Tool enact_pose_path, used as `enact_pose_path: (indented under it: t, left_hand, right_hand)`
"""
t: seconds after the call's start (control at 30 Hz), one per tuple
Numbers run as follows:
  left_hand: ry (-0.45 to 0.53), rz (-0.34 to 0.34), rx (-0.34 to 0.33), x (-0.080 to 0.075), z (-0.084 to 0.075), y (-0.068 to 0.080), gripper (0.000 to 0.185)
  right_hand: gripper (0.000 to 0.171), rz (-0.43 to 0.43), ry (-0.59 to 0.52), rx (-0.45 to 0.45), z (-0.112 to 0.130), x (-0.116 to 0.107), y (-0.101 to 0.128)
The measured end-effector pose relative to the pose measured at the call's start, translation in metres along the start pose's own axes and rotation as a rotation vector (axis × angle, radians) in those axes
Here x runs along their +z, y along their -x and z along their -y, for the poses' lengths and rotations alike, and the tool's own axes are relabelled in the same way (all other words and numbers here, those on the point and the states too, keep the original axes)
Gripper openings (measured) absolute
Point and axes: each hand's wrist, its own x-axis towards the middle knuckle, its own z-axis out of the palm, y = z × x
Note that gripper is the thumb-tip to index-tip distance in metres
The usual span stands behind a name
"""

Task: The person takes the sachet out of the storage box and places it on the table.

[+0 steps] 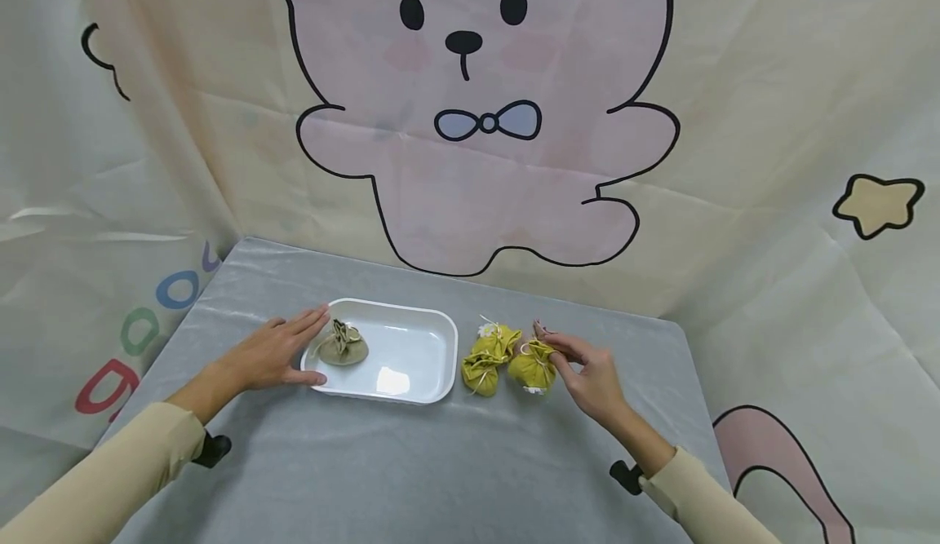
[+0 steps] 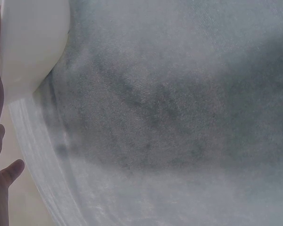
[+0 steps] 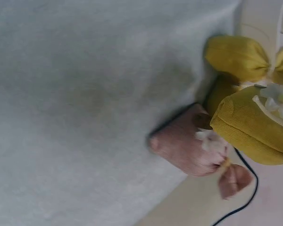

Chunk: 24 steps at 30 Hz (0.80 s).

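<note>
Left hand (image 1: 275,354): relaxed, fingers straight, resting against the left rim of the white tray (image 1: 411,393), grasping nothing. Inside, at the tray's left end: 1 olive-tan pouch (image 1: 343,346), tied at the top. Right of the tray, toward the tabletop's (image 1: 411,471) far edge: 3 yellow pouches bunched together and touching. Right hand (image 1: 591,373): pinching the tie of the rightmost yellow pouch (image 1: 532,367), no visible lift yet. Risks, as a judgement: thin cord slipping from the fingertips and dropping the pouch short of the tray; neighbouring pouch (image 1: 490,356) dragged along, ties possibly snagged; tray skidding on the smooth grey cloth under only a light steadying touch.
</note>
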Motion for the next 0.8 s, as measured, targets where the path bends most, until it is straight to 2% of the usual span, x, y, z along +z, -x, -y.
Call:
enact_pose_path:
  t: [0.13, 0.37, 0.6, 0.8]
  left_hand:
    - [0.0, 0.003, -0.001, -0.001, 0.0, 0.001, 0.107]
    - [0.01, 0.016, -0.007, -0.004, -0.002, 0.001, 0.106]
    - [0.017, 0.022, -0.011, -0.006, -0.004, 0.001, 0.105]
    - [0.017, -0.006, 0.002, -0.003, -0.003, 0.001, 0.106]
  right_hand:
    - [0.03, -0.007, -0.004, 0.039, -0.012, 0.007, 0.007]
    - [0.029, -0.014, 0.007, 0.115, -0.061, 0.029, 0.028]
    - [0.032, 0.097, 0.055, 0.133, -0.069, 0.045, 0.038]
    - [0.032, 0.109, 0.031, 0.185, -0.068, 0.047, 0.036]
